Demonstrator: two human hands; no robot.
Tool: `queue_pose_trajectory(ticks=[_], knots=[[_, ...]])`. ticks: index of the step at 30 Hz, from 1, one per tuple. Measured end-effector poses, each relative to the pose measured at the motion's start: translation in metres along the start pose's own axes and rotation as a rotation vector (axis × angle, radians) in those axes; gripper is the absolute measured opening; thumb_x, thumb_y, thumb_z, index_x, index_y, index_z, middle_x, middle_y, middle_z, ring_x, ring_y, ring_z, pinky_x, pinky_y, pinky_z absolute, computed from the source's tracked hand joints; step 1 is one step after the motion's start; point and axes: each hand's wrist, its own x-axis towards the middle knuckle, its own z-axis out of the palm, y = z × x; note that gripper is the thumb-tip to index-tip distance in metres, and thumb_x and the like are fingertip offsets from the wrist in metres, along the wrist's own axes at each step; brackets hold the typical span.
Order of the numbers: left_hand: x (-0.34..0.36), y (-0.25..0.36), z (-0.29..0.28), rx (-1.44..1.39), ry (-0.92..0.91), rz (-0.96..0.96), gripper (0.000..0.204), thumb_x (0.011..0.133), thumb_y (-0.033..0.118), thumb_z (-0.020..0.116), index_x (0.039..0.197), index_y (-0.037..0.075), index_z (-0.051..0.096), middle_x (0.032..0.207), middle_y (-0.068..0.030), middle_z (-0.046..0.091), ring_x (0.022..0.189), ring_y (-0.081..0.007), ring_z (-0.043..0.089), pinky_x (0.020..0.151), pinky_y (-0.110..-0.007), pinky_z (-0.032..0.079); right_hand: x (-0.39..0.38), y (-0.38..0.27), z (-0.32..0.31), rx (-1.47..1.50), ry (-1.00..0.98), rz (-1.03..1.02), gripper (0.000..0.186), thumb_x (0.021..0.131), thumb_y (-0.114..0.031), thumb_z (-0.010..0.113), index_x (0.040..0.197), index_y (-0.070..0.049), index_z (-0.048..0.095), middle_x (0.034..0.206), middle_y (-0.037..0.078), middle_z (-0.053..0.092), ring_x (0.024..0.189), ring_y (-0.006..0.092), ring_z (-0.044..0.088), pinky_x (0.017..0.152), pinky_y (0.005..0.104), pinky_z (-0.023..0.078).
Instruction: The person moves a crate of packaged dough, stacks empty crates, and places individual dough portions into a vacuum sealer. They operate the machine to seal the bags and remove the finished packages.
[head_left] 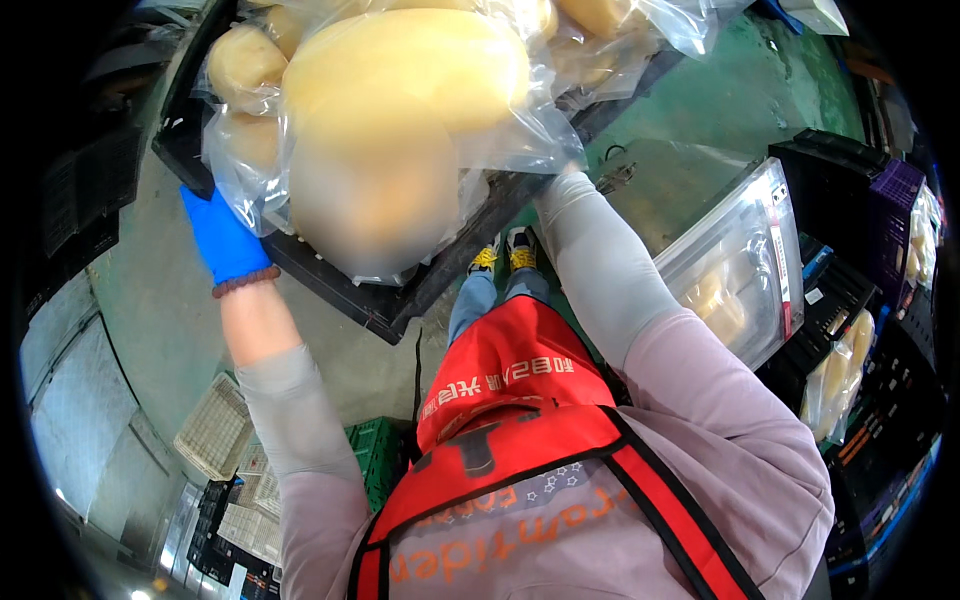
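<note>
In front of me is a black plastic crate [385,318], tilted so one corner points toward me. It carries clear plastic bags of pale yellow, peeled potato-like pieces [420,60]; part of the nearest bag is blurred. My left hand [228,238], in a blue glove, grips the crate's left side, its fingers hidden behind the wall. On the right, my grey-sleeved right forearm [595,245] reaches to the crate's opposite side. That hand is closed on the crate there, mostly hidden by the rim and a bag's loose plastic.
A clear-lidded bin [740,270] with pale bagged pieces stands to my right. Beyond it are stacked black crates [825,300], a purple crate [893,215] and another bag [840,375]. White baskets [215,425] and a green crate [375,460] stand lower left. My shoes [520,248] are on green floor.
</note>
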Motion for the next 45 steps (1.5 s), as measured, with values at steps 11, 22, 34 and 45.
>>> queue_pose_trajectory(ticks=[11, 22, 34, 45], knots=[[-0.039, -0.002, -0.009, -0.033, -0.031, 0.055, 0.047, 0.078, 0.004, 0.052, 0.122, 0.002, 0.035, 0.119, -0.0123, 0.045, 0.103, -0.0236, 0.047, 0.087, -0.036, 0.04, 0.005, -0.016, -0.035, -0.032, -0.017, 0.065, 0.032, 0.084, -0.039, 0.036, 0.087, -0.014, 0.055, 0.087, 0.008, 0.059, 0.081, 0.0256, 0.053, 0.077, 0.0384, 0.043], [-0.129, 0.0, -0.034, -0.164, -0.027, 0.0, 0.047, 0.084, 0.008, 0.049, 0.126, 0.003, 0.03, 0.121, -0.0089, 0.04, 0.106, -0.0194, 0.043, 0.088, -0.033, 0.039, -0.137, 0.011, -0.05, 0.141, 0.073, 0.08, 0.034, 0.085, -0.04, 0.038, 0.098, -0.012, 0.052, 0.099, 0.008, 0.055, 0.09, 0.0245, 0.051, 0.081, 0.0348, 0.041], [-0.122, -0.026, -0.062, -0.057, -0.002, 0.038, 0.047, 0.086, 0.008, 0.045, 0.129, 0.008, 0.026, 0.121, -0.0106, 0.042, 0.106, -0.0213, 0.044, 0.089, -0.034, 0.039, -0.147, -0.001, -0.036, 0.095, 0.109, 0.051, 0.038, 0.085, -0.04, 0.04, 0.109, -0.012, 0.05, 0.109, 0.008, 0.052, 0.097, 0.0231, 0.049, 0.082, 0.0315, 0.04], [-0.143, 0.055, -0.066, 0.157, -0.083, 0.388, 0.047, 0.084, 0.009, 0.05, 0.126, -0.003, 0.033, 0.128, -0.0135, 0.037, 0.116, -0.0223, 0.038, 0.097, -0.032, 0.03, -0.338, -0.057, 0.159, -1.161, -0.008, -0.502, 0.033, 0.085, -0.012, 0.05, 0.115, 0.002, 0.048, 0.111, 0.01, 0.053, 0.103, 0.0167, 0.05, 0.09, 0.0281, 0.037]])
